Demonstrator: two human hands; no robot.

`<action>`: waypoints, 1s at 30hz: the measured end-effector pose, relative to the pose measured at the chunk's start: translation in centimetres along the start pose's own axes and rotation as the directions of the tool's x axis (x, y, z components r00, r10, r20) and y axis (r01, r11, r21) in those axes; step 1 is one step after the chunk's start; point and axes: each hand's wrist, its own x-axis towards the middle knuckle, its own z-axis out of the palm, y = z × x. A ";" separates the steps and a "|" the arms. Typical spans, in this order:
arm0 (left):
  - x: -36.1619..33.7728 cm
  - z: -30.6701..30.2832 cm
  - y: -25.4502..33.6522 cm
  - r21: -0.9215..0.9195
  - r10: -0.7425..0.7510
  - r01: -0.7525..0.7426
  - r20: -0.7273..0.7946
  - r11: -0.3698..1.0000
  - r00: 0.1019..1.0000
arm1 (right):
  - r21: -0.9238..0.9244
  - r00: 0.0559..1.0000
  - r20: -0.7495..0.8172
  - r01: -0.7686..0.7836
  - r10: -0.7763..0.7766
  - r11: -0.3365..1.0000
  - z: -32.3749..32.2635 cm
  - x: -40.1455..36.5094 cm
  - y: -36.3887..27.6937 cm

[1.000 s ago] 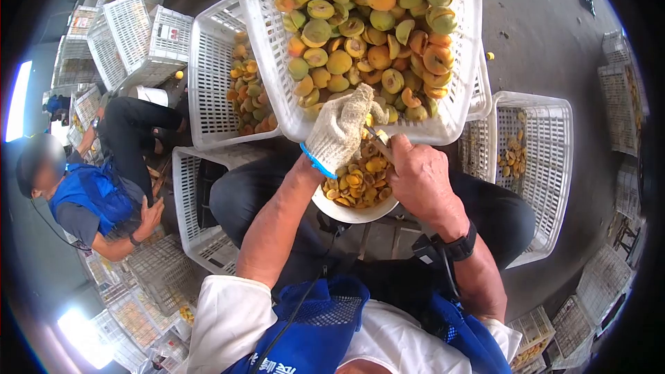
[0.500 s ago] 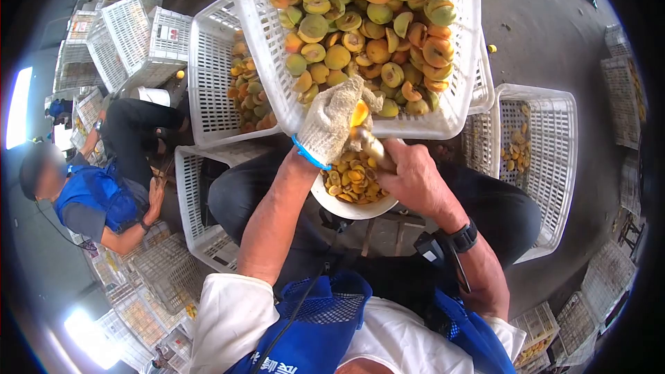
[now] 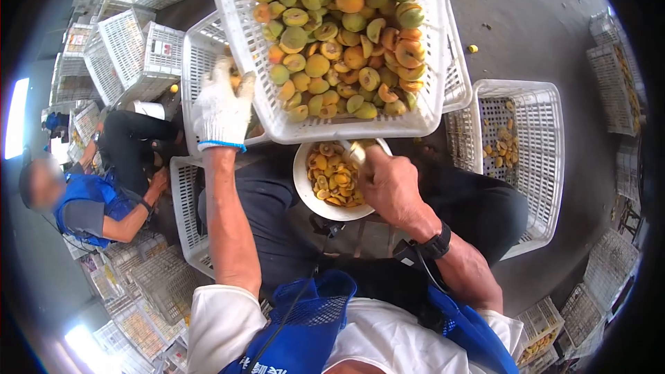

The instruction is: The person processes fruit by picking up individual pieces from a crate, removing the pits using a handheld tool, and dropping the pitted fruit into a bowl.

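Observation:
My left hand (image 3: pixel 225 107), in a whitish knit glove with a blue cuff, is over the left crate (image 3: pixel 197 62), its fingers apart and no fruit visible in it. My bare right hand (image 3: pixel 391 187) is closed round a small metal-ended tool (image 3: pixel 357 150) at the right rim of a white bowl (image 3: pixel 299 183). Orange fruit pieces (image 3: pixel 337 179) lie in the bowl. Above it, a large white crate (image 3: pixel 433 97) holds many halved green and orange fruits (image 3: pixel 346 34).
At the right stands a white crate (image 3: pixel 551 166) with some fruit pieces inside. A person in a blue vest (image 3: pixel 93 197) sits at the left. Stacked crates (image 3: pixel 121 48) line the left side, more crates (image 3: pixel 613 83) the right.
My left hand has moved left, away from the tool and bowl, and the orange piece it held is no longer seen. My right hand has shifted slightly left and down with the tool.

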 end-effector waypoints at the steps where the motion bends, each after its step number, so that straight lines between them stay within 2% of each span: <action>1: 0.1 1.0 -0.3 0.021 0.107 -0.105 -0.179 0.994 0.978 | 0.092 0.991 -0.129 -0.013 0.025 0.996 -0.3 0.2 0.4; 2: -0.1 1.2 1.0 0.018 0.113 -0.112 -0.179 0.994 0.977 | 0.142 0.974 -0.199 -0.079 0.107 0.987 -1.0 0.4 0.4; 4: -1.4 2.3 5.4 -0.105 0.302 -0.334 -0.243 0.937 0.922 | 0.331 0.930 -0.341 -0.014 0.133 0.944 -2.6 0.8 0.4; 6: -2.3 5.0 9.3 -0.301 0.457 -0.499 -0.202 0.813 0.866 | 0.481 0.882 -0.428 0.038 0.197 0.876 -2.4 1.6 2.2; 8: -3.6 7.3 12.6 -0.360 0.537 -0.516 -0.048 0.777 0.842 | 0.598 0.869 -0.364 -0.057 0.334 0.800 -4.0 1.5 1.7; 10: -4.1 9.9 14.6 -0.310 0.563 -0.510 0.110 0.802 0.819 | 0.598 0.863 -0.366 -0.068 0.348 0.799 -5.0 1.4 1.5; 12: -3.9 11.5 15.0 -0.373 0.599 -0.517 0.143 0.770 0.788 | 0.602 0.858 -0.362 -0.083 0.364 0.794 -5.4 1.4 1.6; 14: -3.8 12.2 15.3 -0.335 0.577 -0.508 0.153 0.794 0.802 | 0.600 0.855 -0.367 -0.083 0.366 0.796 -5.6 1.6 1.7; 15: -3.7 11.7 15.6 -0.315 0.532 -0.447 0.280 0.837 0.799 | 0.603 0.853 -0.367 -0.086 0.372 0.793 -5.5 1.7 1.9; 16: -3.8 12.0 15.3 -0.315 0.534 -0.449 0.281 0.836 0.797 | 0.605 0.854 -0.366 -0.084 0.370 0.792 -5.4 1.8 2.3; 17: -3.7 12.5 14.5 -0.521 0.578 -0.463 0.073 0.717 0.813 | 0.605 0.855 -0.371 -0.075 0.364 0.792 -5.5 2.1 2.5; 18: -3.5 11.8 14.0 -0.682 0.563 -0.491 -0.140 0.542 0.815 | 0.607 0.852 -0.377 -0.068 0.362 0.792 -5.6 2.4 2.6; 20: -4.2 9.7 13.1 -0.695 0.548 -0.448 -0.093 0.562 0.831 | 0.748 0.865 -0.254 -0.108 0.433 0.655 -5.6 2.8 2.5; 21: -4.5 8.7 12.7 -0.729 0.557 -0.457 -0.125 0.510 0.821 | 0.751 0.867 -0.253 -0.104 0.430 0.652 -5.3 3.1 2.4; 22: -4.8 7.6 12.3 -0.759 0.563 -0.465 -0.159 0.455 0.811 | 0.814 0.889 -0.218 -0.062 0.403 0.578 -4.8 3.5 2.3; 23: -5.3 6.4 12.1 -0.746 0.568 -0.464 -0.140 0.478 0.811 | 0.868 0.910 -0.186 -0.025 0.370 0.496 -4.3 3.8 2.3; 26: -6.4 5.0 11.6 -0.766 0.574 -0.462 -0.150 0.447 0.805 | 0.869 0.938 -0.146 -0.030 0.315 0.494 -2.9 4.3 2.6; 27: -6.5 4.5 11.1 -0.771 0.594 -0.441 -0.103 0.459 0.798 | 0.893 0.932 -0.105 -0.066 0.348 0.445 -2.7 4.3 2.5; 28: -7.0 4.6 10.9 -0.773 0.589 -0.437 -0.104 0.459 0.801 | 0.890 0.932 -0.102 -0.070 0.347 0.450 -2.9 4.1 2.3; 30: -7.6 5.0 10.5 -0.971 0.401 -0.014 0.085 0.238 0.912 | 0.926 0.924 -0.017 -0.130 0.382 0.355 -3.5 4.0 1.7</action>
